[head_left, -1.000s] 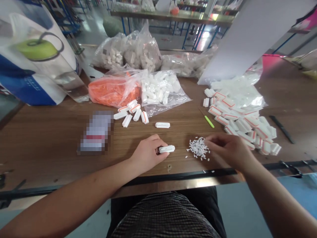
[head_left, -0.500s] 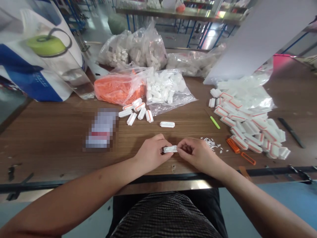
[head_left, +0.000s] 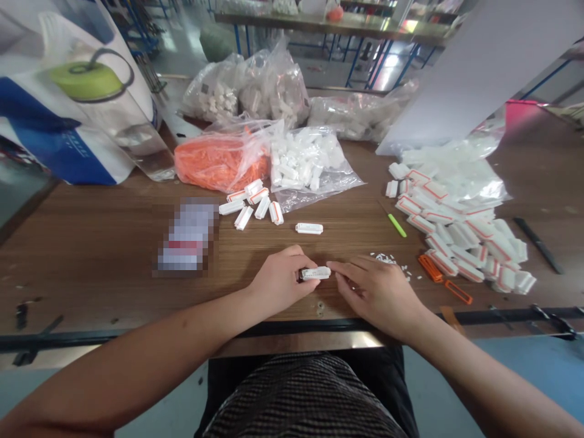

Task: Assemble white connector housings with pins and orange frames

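Observation:
My left hand [head_left: 285,278] grips a small white plastic housing [head_left: 317,273] by its left end, just above the table. Beside its right end is my right hand [head_left: 376,289], fingers spread and index fingertip close to the housing; whether it touches I cannot tell. Tiny white pieces [head_left: 385,259] lie scattered beyond the right hand's knuckles. Another white housing [head_left: 309,228] rests on the table ahead of both hands. Two orange frames lie right of the right hand, one orange frame [head_left: 458,292] nearer the table edge.
A pile of white housings with orange trim [head_left: 460,231] covers the right side. A green-handled tool [head_left: 396,225] lies left of it, a black tool [head_left: 538,245] right. Bags of orange parts [head_left: 219,159] and white parts [head_left: 303,161] stand ahead. A bottle [head_left: 109,103] is at left.
My right hand has let go of the housing's right end, opened its fingers and shifted slightly right. The left hand keeps its hold in the same place.

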Tool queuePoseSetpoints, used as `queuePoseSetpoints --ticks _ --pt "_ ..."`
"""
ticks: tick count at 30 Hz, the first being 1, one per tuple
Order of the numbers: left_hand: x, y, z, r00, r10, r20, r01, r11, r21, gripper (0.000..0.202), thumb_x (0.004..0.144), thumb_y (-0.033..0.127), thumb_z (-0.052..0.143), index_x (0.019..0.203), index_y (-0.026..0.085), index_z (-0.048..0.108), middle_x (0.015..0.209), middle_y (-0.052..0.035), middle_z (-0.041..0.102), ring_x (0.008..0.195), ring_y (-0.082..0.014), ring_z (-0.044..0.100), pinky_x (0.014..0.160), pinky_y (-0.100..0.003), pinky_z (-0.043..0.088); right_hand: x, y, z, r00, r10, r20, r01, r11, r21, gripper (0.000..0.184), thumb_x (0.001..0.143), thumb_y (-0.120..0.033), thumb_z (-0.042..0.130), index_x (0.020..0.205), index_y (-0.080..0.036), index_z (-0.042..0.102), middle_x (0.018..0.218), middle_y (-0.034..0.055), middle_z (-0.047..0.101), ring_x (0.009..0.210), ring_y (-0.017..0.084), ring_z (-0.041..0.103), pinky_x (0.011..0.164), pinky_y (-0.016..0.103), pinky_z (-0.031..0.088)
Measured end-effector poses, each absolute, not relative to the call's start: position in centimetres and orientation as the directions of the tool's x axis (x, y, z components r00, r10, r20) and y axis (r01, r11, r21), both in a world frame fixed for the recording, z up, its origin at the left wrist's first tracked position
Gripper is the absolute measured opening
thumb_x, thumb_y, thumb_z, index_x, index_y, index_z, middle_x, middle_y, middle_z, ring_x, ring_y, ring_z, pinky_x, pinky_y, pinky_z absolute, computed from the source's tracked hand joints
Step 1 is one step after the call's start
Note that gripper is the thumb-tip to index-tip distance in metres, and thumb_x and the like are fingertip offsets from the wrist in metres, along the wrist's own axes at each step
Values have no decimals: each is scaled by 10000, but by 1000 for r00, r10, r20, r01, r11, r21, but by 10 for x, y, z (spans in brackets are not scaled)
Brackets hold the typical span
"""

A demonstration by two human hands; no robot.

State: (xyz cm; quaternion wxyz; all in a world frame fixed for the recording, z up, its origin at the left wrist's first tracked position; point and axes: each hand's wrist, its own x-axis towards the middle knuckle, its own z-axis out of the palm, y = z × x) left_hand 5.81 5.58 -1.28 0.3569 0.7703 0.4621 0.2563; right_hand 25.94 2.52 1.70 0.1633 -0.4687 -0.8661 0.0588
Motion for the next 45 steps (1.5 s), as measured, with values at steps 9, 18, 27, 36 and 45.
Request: queuePoseSetpoints --ticks 9,18,27,36,45 --pt "58 59 -12 479 876 57 550 -350 758 87 771 179 702 833 223 742 719 32 559 597 -94 496 594 -236 401 256 13 -3 -550 782 292 800 594 -83 339 896 -150 446 1091 -121 722 611 25 680 556 137 592 501 261 362" --pt "57 61 -9 475 878 56 597 -368 713 74 784 204 699 843 228 737 741 32 564 627 -104 520 612 -245 416 248 18 5 -494 856 150 833 516 -201 344 886 -208 470 1105 -150 730 639 61 720 529 157 608 475 258 369" --pt "57 61 -10 468 882 48 629 -371 684 81 786 182 690 861 211 702 816 34 597 597 -86 517 615 -237 430 355 76 40 155 987 -33 976 -159 -146 318 827 -382 504 812 -203 767 709 74 726 657 225 651 564 302 390" --pt "53 60 -12 486 868 101 603 -417 680 102 778 215 719 877 211 694 829 21 608 620 -101 541 646 -251 472 356 114 18 151 983 -107 987 -145 64 306 788 -349 511 813 -169 758 875 168 739 775 315 675 552 330 353" --pt "52 57 -15 462 884 69 599 -368 711 144 759 229 741 894 211 694 844 25 610 619 -94 544 630 -241 458 359 105 49 158 986 56 846 -105 -523 374 683 -487 617 833 -176 759 592 54 664 490 143 484 487 287 355"
